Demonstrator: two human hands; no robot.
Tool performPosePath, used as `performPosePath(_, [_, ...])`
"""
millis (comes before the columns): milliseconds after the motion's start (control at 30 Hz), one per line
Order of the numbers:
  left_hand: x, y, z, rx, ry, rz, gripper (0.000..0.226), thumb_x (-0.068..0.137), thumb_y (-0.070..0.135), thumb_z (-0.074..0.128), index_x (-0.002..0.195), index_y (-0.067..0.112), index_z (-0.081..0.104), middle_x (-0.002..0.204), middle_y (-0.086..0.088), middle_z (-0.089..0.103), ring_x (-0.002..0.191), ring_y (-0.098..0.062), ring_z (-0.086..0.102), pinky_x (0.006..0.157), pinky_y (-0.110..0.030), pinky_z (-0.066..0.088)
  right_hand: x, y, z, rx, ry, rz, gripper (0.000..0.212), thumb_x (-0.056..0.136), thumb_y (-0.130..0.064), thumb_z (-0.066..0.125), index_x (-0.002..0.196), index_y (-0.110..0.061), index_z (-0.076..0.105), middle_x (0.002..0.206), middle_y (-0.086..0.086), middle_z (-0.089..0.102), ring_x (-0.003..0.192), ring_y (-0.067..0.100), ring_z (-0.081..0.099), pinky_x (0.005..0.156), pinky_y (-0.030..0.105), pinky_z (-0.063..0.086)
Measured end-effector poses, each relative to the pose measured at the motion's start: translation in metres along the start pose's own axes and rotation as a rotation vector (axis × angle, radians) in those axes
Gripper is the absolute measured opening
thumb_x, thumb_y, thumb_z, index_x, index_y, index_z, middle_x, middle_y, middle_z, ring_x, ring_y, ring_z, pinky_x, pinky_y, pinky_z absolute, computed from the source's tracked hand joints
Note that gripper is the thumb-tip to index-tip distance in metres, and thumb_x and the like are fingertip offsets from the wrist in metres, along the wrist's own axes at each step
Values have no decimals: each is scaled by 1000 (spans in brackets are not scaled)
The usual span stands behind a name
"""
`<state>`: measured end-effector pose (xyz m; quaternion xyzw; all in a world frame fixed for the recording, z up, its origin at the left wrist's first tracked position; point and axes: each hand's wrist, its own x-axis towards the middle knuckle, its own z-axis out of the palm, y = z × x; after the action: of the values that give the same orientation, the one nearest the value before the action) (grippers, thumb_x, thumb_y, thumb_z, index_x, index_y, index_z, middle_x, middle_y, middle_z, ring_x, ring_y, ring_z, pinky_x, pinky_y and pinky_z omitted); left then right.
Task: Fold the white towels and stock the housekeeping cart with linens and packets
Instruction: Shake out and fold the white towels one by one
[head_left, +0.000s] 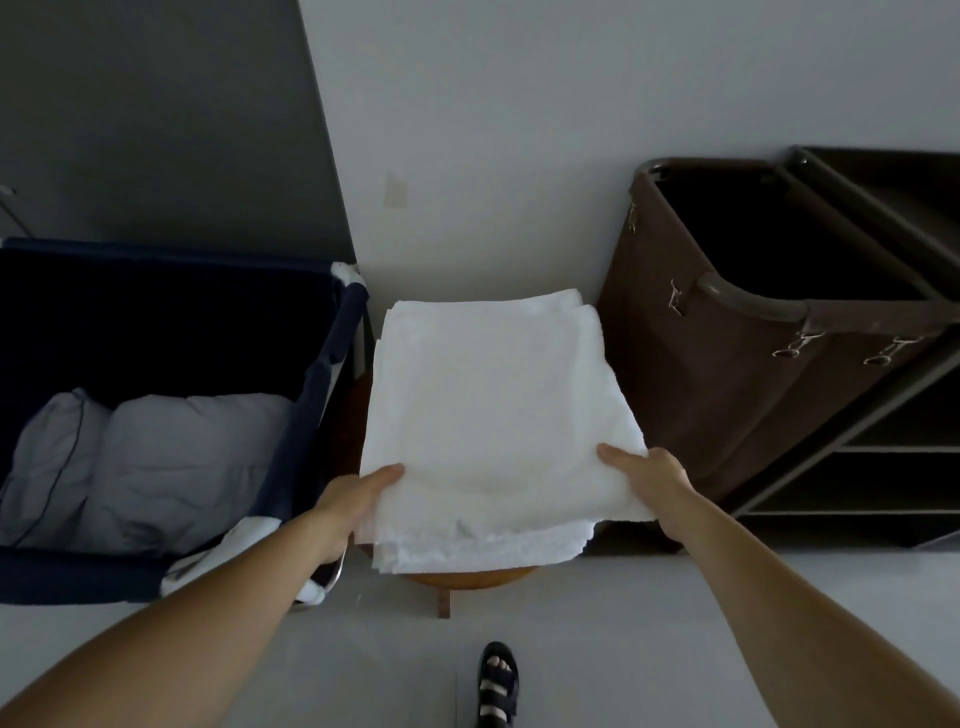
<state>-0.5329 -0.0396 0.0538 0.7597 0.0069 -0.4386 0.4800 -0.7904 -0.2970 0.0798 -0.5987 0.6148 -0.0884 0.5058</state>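
Forearms (218, 618) reach forward: left hand (363, 496) and right hand (652, 478) each grip a near edge of the folded white towel (493, 410) (thumbs on top), which lies on a round wooden stool (467, 578).

No text, label, brand, number or sign can be read anywhere. The white towel (493, 405) held between the left grip (363, 493) and the right grip (644, 478) is plain. The brown cart bag (691, 395) to the right of the right grip and the blue hamper (332, 374) to the left of the left grip show no legible marking.
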Motion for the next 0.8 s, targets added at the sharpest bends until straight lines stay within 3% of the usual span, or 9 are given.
performPosePath(67, [0, 9, -4, -113, -90, -24, 47, 81, 37, 79, 111, 4, 69, 104, -14, 75, 100, -35, 69, 92, -47, 54, 4, -4, -7, 74, -75, 17, 63, 74, -54, 81, 114, -9, 63, 107, 6, 66, 96, 28, 65, 84, 41, 54])
performPosePath(133, [3, 13, -4, -144, -124, -44, 51, 79, 34, 81, 115, 1, 68, 106, -17, 75, 104, -38, 68, 101, -52, 49, 10, -8, -13, 174, -154, 53, 61, 74, -48, 83, 116, -7, 66, 111, 10, 70, 100, 32, 67, 91, 44, 54])
performPosePath(333, [12, 64, 2, -105, -146, -67, 43, 84, 30, 75, 116, 2, 68, 100, -19, 74, 93, -37, 70, 84, -44, 55, 23, -51, -25, 193, -347, 70, 44, 75, -30, 84, 108, -3, 71, 94, 15, 77, 84, 37, 74, 69, 47, 60])
performPosePath(467, [11, 158, 0, -92, -179, 35, 27, 91, 22, 66, 112, 7, 67, 89, -16, 76, 74, -33, 74, 66, -39, 58, 36, -122, -31, 204, -312, -119, 35, 82, -12, 76, 115, -8, 66, 99, 17, 74, 84, 38, 73, 67, 45, 61])
performPosePath(500, [10, 181, 1, -98, -160, 80, 26, 91, 23, 66, 111, 7, 66, 90, -17, 76, 75, -33, 75, 65, -39, 58, 39, -142, -32, 207, -265, -180, 34, 83, -11, 75, 115, -11, 64, 103, 16, 72, 87, 38, 71, 69, 46, 60])
performPosePath(633, [9, 266, 3, -212, -162, 309, 40, 97, 23, 56, 131, 0, 59, 124, -21, 66, 106, -35, 66, 84, -41, 54, 48, -221, -47, 329, -174, -382, 28, 83, -13, 74, 107, -18, 62, 108, 13, 66, 95, 37, 66, 76, 48, 59])
performPosePath(733, [8, 295, -10, -304, -212, 430, 45, 96, 27, 56, 134, 3, 58, 127, -18, 66, 108, -34, 66, 75, -37, 59, 52, -250, -63, 425, -119, -469, 27, 79, -16, 76, 102, -21, 62, 107, 10, 66, 96, 36, 67, 74, 53, 60])
performPosePath(800, [14, 288, -19, -295, -209, 431, 44, 94, 29, 60, 132, 7, 60, 125, -16, 68, 111, -35, 66, 80, -41, 58, 56, -246, -69, 438, -124, -432, 31, 77, -18, 77, 104, -22, 63, 110, 10, 67, 96, 37, 67, 77, 59, 59])
